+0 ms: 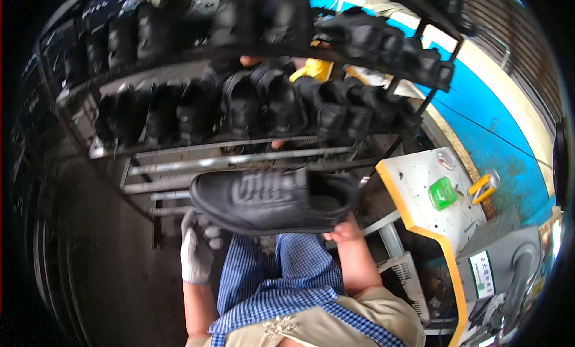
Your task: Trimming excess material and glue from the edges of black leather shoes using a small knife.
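Observation:
A black lace-up shoe (272, 201) is held level in front of me, its toe to the left and its opening to the right. My bare right hand (344, 229) grips it at the heel from below; most of those fingers are hidden behind the shoe. Just under the toe is my left hand (196, 251) in a whitish glove with greyed fingertips. Its fingers are apart and half curled, and I cannot tell whether they touch the sole.
A dark metal rack (197, 161) with rows of black shoes (242, 104) stands ahead. To the right, a yellow-edged white worktable (413, 173) carries a green container (442, 193), a yellow-and-clear item (484, 187) and a grey machine (497, 260). A white slatted crate (409, 281) sits below.

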Demonstrator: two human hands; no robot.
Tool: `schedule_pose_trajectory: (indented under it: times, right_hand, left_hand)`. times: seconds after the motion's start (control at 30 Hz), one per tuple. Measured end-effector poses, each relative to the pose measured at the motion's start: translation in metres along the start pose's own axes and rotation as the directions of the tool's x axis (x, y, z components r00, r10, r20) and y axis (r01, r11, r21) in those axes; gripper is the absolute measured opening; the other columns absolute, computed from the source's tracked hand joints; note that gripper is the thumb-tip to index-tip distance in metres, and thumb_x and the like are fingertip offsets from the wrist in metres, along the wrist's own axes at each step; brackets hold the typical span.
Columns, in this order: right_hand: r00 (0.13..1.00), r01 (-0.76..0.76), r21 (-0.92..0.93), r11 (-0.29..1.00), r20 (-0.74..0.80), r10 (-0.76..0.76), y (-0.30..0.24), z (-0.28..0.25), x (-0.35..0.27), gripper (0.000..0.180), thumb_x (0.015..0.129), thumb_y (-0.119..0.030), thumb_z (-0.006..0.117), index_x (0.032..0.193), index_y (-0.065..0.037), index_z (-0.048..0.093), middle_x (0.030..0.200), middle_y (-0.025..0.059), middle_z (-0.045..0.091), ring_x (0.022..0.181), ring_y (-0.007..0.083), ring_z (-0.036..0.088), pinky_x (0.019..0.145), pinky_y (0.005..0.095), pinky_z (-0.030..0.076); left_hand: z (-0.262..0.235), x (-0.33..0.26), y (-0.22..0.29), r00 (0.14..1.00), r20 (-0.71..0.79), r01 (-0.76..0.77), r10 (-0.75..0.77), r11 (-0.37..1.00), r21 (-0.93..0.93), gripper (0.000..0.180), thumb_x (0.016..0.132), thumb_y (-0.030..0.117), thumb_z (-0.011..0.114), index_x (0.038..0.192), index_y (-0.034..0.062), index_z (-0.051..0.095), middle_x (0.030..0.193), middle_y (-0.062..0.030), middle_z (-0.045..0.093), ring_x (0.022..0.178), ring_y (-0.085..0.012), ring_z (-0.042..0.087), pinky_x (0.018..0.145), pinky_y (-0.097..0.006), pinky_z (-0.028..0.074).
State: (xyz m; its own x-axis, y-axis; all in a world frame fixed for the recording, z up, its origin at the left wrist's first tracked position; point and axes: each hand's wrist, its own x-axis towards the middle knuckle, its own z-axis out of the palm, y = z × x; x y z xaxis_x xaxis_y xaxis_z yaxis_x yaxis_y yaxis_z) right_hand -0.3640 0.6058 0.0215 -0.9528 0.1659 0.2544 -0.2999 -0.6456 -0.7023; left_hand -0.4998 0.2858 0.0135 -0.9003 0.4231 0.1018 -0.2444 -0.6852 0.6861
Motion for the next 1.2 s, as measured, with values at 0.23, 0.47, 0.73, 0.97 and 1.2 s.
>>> schedule_pose_trajectory:
  times: [0.23,0.47,0.73,0.97,1.2]
  right_hand:
    - [0.541,0.830,-0.283,0.481,0.193,-0.819,-0.177,0.071,0.050,0.052,0.088,-0.044,0.050,0.117,-0.002,0.053,0.095,0.0061,0.061,0.063,0.0107,0.051,0.051,0.0207,0.039]
    - [0.469,0.682,-0.724,0.103,0.324,-0.822,-0.322,0.191,0.188,0.052,0.078,-0.018,0.077,0.118,-0.004,0.047,0.088,0.0037,0.064,0.054,0.0082,0.060,0.040,0.0216,0.038]
    - [0.707,0.155,-0.957,0.244,-0.065,-0.704,-0.380,0.194,0.270,0.069,0.071,-0.049,0.079,0.115,-0.003,0.055,0.093,0.0133,0.069,0.053,0.0096,0.059,0.041,0.0211,0.038]
    - [0.271,0.195,-0.776,-0.599,0.630,-0.728,-0.315,0.224,0.296,0.068,0.074,-0.046,0.078,0.119,0.000,0.056,0.082,0.0088,0.068,0.075,0.0145,0.066,0.071,0.0295,0.051]
    - [0.596,0.489,-0.685,-0.540,0.715,-0.367,-0.332,0.296,0.319,0.118,0.059,-0.032,0.087,0.151,-0.012,0.016,0.149,0.0244,0.029,0.132,0.0362,0.041,0.108,0.0382,0.036]
  left_hand:
    - [-0.004,-0.019,-0.026,0.977,0.005,0.213,-0.214,0.970,-0.115,0.039,0.087,0.023,0.068,0.119,0.0069,0.053,0.105,-0.0121,0.059,0.080,-0.0196,0.059,0.063,-0.032,0.050]
    - [-0.019,-0.040,-0.027,0.948,-0.123,0.268,-0.293,0.945,-0.189,0.030,0.090,0.013,0.061,0.117,0.0038,0.052,0.099,-0.0152,0.061,0.076,-0.0197,0.058,0.064,-0.032,0.048]
    - [-0.027,-0.045,-0.030,0.937,-0.268,0.182,-0.225,0.967,-0.178,0.024,0.093,0.009,0.056,0.116,0.0037,0.052,0.096,-0.0148,0.060,0.075,-0.0183,0.057,0.063,-0.031,0.047]
    - [-0.019,-0.042,-0.020,0.916,-0.332,0.185,-0.226,0.971,-0.152,0.021,0.093,0.007,0.055,0.113,0.0028,0.053,0.094,-0.0159,0.061,0.073,-0.0171,0.056,0.064,-0.030,0.047]
    - [-0.025,-0.047,-0.020,0.909,-0.371,0.154,-0.190,0.980,-0.126,0.020,0.093,0.006,0.055,0.112,0.0023,0.053,0.095,-0.0167,0.062,0.073,-0.0175,0.056,0.064,-0.028,0.047]
